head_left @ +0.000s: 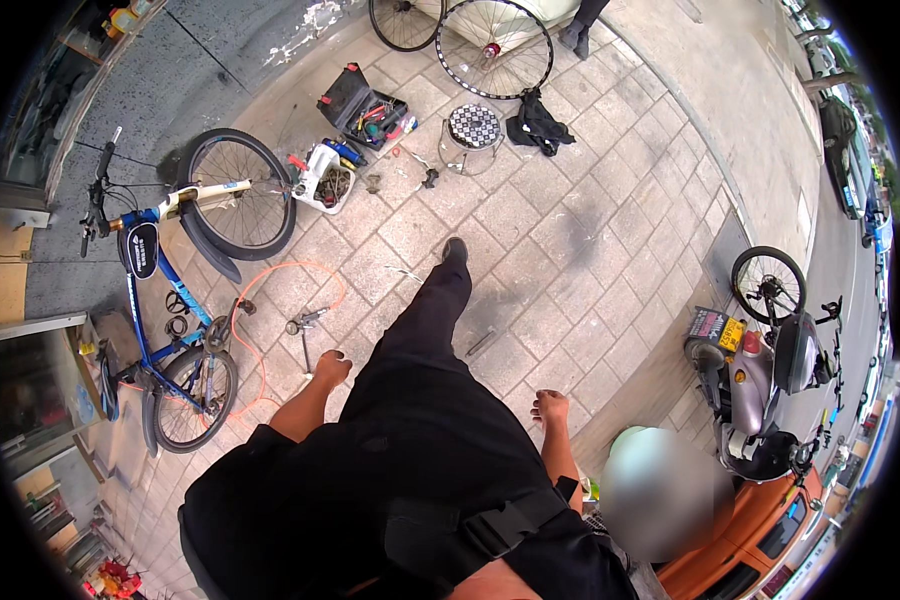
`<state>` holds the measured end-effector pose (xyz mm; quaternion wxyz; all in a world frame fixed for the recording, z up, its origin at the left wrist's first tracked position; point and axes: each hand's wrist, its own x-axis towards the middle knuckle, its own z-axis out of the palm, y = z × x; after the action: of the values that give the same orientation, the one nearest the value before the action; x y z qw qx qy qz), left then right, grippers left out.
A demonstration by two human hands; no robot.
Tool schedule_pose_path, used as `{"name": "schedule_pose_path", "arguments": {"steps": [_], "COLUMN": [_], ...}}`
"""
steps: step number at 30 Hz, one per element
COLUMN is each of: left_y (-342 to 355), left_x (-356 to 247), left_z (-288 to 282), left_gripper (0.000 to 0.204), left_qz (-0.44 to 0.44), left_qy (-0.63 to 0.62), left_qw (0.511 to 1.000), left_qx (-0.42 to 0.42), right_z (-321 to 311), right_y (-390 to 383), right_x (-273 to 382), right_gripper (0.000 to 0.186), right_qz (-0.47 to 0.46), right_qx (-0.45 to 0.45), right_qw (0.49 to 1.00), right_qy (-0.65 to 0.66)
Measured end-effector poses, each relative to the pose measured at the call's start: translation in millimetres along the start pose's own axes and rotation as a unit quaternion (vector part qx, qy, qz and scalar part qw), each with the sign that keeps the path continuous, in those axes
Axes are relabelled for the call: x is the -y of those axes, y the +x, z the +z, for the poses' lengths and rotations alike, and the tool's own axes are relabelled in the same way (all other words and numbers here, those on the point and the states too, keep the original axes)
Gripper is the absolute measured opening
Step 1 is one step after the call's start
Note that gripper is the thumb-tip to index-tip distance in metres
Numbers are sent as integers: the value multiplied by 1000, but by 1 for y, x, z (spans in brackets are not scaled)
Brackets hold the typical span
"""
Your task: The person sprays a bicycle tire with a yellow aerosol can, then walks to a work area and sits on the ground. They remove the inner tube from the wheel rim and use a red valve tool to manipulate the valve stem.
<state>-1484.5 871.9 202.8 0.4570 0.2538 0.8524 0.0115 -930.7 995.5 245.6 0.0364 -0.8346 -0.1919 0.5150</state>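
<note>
My left hand (334,368) hangs beside my left thigh, loosely curled with the thumb apart, and nothing shows in it. Just left of it on the paving stands a metal floor pump (305,330) with an orange hose (260,290) looping toward a blue and white bicycle (155,290). On my other side, my right hand (549,407) hangs by the hip, fingers slightly bent and apart, with nothing visible in it. A small flat grey piece (481,342) lies on the ground between my leg and that hand. One dark shoe (455,250) is stretched out ahead.
Ahead are an open black toolbox (363,112), a white bin of parts (325,180), a checkered stool (474,128), a black cloth (540,122) and a bicycle wheel (493,50). Another person's shoe (575,40) shows beyond. A scooter (765,370) stands at right.
</note>
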Motion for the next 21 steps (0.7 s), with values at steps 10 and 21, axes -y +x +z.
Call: {"name": "schedule_pose_path", "arguments": {"steps": [10, 21], "left_y": [146, 176], "left_x": [-252, -527], "left_z": [-52, -146], "left_gripper": [55, 48], "left_qz": [61, 178], "left_qy": [-4, -242], "left_qw": [998, 952], "left_qx": [-29, -58], "right_z": [-40, -99], "right_y": [-12, 87], "right_x": [105, 304], "right_gripper": [29, 26], "right_qz": [-8, -11], "right_qx": [-9, -13], "right_qw": [995, 1000], "right_qy": [-97, 5]}}
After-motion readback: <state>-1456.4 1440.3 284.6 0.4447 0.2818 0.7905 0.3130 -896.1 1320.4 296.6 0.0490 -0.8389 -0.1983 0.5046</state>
